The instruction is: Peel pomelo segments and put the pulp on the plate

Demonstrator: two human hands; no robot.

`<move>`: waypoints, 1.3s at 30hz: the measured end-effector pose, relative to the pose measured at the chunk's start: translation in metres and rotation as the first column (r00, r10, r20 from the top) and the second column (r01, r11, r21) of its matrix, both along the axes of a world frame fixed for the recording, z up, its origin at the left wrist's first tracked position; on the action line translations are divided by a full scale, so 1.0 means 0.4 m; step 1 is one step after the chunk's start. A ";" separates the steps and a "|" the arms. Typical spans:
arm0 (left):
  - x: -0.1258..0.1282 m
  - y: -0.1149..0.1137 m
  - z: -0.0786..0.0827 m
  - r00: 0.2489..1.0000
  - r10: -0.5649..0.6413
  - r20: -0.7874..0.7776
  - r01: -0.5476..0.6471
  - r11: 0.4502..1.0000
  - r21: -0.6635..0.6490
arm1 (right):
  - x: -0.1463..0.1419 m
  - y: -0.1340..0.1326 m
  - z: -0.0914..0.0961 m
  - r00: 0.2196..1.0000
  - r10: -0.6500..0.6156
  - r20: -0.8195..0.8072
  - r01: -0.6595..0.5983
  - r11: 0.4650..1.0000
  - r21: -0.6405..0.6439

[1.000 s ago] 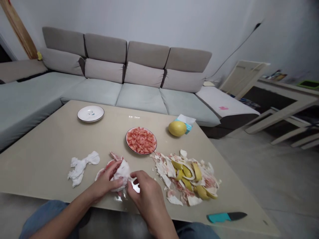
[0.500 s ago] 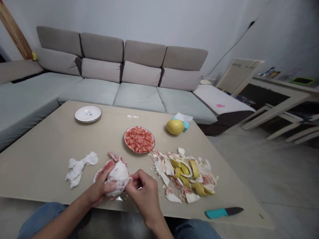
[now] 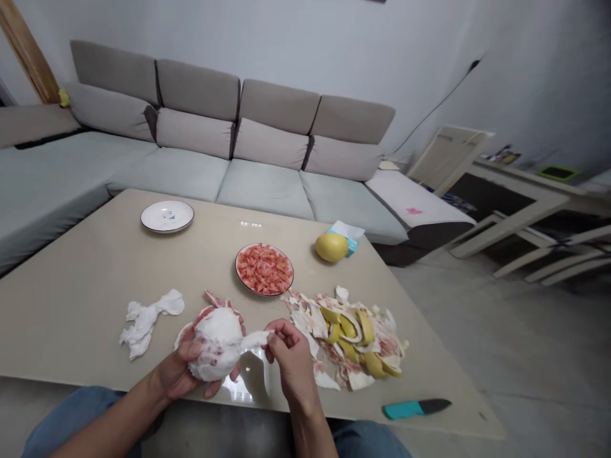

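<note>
While the left hand [image 3: 177, 375] holds a peeled pomelo [image 3: 217, 343] from below, its fingers curl under the white pith and the fruit sits in the palm, a little above the near edge of the beige table [image 3: 71, 318]. The right hand [image 3: 292, 364] is just beside it, and its thumb and forefinger [image 3: 273, 337] are pinched closed on a strip of white pith [image 3: 255, 340] joined to the fruit. The pomelo is between a crumpled white tissue [image 3: 146, 323] and a heap of yellow peel and pith [image 3: 346, 340]. Behind it stands a plate of pink pulp pieces [image 3: 264, 269]; farther away are a whole yellow pomelo [image 3: 331, 247] and a white plate [image 3: 167, 216]. A knife with teal handle [image 3: 415, 408] lies to the right, near the table edge
</note>
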State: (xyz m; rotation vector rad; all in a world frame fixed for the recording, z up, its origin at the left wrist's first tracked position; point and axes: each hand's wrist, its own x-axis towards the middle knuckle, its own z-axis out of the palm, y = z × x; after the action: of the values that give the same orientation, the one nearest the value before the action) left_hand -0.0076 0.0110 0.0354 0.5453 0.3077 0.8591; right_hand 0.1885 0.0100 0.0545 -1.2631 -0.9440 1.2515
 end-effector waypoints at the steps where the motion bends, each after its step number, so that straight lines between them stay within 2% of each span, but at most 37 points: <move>1: -0.001 -0.001 -0.001 1.000 0.001 0.024 -0.001 1.000 0.002 | -0.001 0.000 0.002 1.000 -0.012 0.006 0.012 1.000 0.001; 6: -0.007 -0.003 0.000 0.991 -0.044 0.128 0.043 0.999 0.018 | -0.009 -0.002 -0.001 0.997 -0.046 0.067 0.046 0.999 -0.003; 9: -0.009 -0.003 0.004 0.988 -0.081 0.133 0.077 0.996 0.037 | -0.005 -0.002 -0.006 0.990 -0.064 0.129 0.064 0.998 0.001; 12: -0.015 0.000 0.009 0.987 -0.108 0.122 0.103 0.994 0.046 | 0.018 0.005 -0.023 0.970 -0.108 0.219 0.109 0.994 0.007; 14: -0.025 0.003 0.014 0.980 -0.126 0.157 0.119 0.992 0.051 | 0.052 0.015 -0.040 0.937 -0.181 0.299 0.183 0.983 0.022; 16: -0.037 0.008 0.019 0.973 -0.123 0.195 0.114 0.992 0.056 | 0.095 0.027 -0.058 0.873 -0.285 0.396 0.286 0.957 0.058; 19: -0.046 0.018 0.025 0.984 -0.071 0.165 0.064 0.997 0.046 | 0.161 0.047 -0.080 0.723 -0.411 0.556 0.406 0.903 0.139; 21: -0.041 0.023 0.022 0.993 -0.058 0.106 0.056 0.998 0.021 | 0.195 0.059 -0.092 0.617 -0.444 0.649 0.438 0.880 0.185; 23: -0.029 0.026 0.015 0.999 -0.040 0.035 0.041 0.999 -0.022 | 0.218 0.069 -0.103 0.543 -0.428 0.723 0.427 0.881 0.201; 26: -0.009 0.025 0.003 0.995 0.021 -0.095 -0.031 0.995 -0.099 | 0.235 0.072 -0.117 0.498 -0.343 0.797 0.373 0.914 0.160; 29: 0.001 0.019 -0.005 0.983 0.055 -0.176 -0.079 0.988 -0.131 | 0.219 0.056 -0.115 0.496 -0.272 0.825 0.306 0.944 0.128; 31: 0.005 0.013 -0.007 0.979 0.073 -0.189 -0.096 0.988 -0.120 | 0.183 0.036 -0.093 0.527 -0.234 0.817 0.225 0.965 0.131; 34: 0.006 0.006 -0.011 0.974 0.084 -0.209 -0.101 0.992 -0.076 | 0.101 -0.004 -0.033 0.635 -0.123 0.763 -0.015 0.985 0.172; 35: 0.006 0.004 -0.013 0.972 0.071 -0.224 -0.087 0.994 -0.061 | 0.072 -0.017 -0.010 0.690 -0.064 0.721 -0.170 0.954 0.248; 36: 0.005 0.002 -0.015 0.968 0.055 -0.243 -0.068 0.996 -0.048 | 0.047 -0.028 0.013 0.729 -0.036 0.683 -0.266 0.905 0.331; 37: 0.004 0.000 -0.017 0.963 0.037 -0.266 -0.049 0.998 -0.037 | 0.025 -0.037 0.034 0.745 -0.018 0.667 -0.332 0.857 0.394; 39: 0.003 -0.002 -0.019 0.950 0.016 -0.311 -0.024 0.999 -0.022 | -0.004 -0.049 0.063 0.732 -0.029 0.681 -0.395 0.796 0.459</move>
State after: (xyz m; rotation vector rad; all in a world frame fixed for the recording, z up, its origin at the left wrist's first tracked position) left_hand -0.0065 0.0100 0.0278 0.6554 0.6120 0.7867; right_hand 0.1869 -0.0094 0.0798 -1.1148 -1.8662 0.5280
